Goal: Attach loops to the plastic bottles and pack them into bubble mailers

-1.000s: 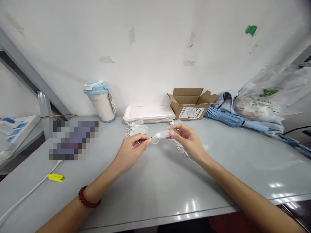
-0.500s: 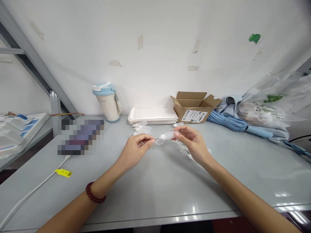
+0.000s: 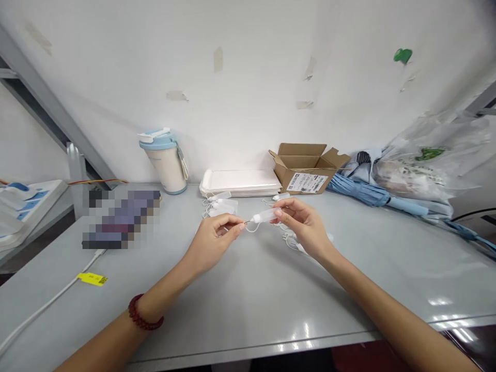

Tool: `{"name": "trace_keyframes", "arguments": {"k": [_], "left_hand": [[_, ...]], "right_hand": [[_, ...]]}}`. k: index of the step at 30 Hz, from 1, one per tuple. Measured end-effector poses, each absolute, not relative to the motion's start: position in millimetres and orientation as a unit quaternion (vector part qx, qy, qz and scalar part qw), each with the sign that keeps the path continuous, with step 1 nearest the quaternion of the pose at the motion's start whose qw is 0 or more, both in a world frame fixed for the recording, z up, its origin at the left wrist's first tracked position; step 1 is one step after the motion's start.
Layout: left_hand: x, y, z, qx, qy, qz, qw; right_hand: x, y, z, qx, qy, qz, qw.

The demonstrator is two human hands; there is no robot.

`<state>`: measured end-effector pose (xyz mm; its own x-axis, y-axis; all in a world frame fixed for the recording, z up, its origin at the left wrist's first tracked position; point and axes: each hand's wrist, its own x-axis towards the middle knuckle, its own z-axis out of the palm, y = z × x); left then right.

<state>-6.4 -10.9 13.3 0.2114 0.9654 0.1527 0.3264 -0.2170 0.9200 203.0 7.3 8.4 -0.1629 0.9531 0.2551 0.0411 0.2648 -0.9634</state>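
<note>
My right hand pinches a small translucent squeeze bottle, held tilted above the table with its nozzle toward the left. A thin white loop of cord hangs below the nozzle. My left hand has thumb and forefinger closed on the far end of a thin dark needle at the nozzle; the fingertips hide its end. Behind my left hand lie several similar bottles with white loops. Other bottles lie partly hidden under my right hand, and one more bottle rests farther back.
Along the wall stand a blue-lidded tumbler, a stack of white trays and an open cardboard box. A folded blue umbrella and plastic bags are at right. A blurred-out phone-like object with a white cable lies left.
The view has shifted slightly, so the background sits a little farther left and higher. Both hands keep nearly the same pose around the bottle and its needle.
</note>
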Motion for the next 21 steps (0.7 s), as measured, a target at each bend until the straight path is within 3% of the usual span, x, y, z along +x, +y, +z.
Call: {"name": "trace_keyframes", "arguments": {"k": [21], "left_hand": [[-5.7,-11.4,11.3,0.675,0.472,0.405,0.396]], "right_hand": [[201.8,7.3,8.8,-0.407,-0.607,0.447,0.516]]}}
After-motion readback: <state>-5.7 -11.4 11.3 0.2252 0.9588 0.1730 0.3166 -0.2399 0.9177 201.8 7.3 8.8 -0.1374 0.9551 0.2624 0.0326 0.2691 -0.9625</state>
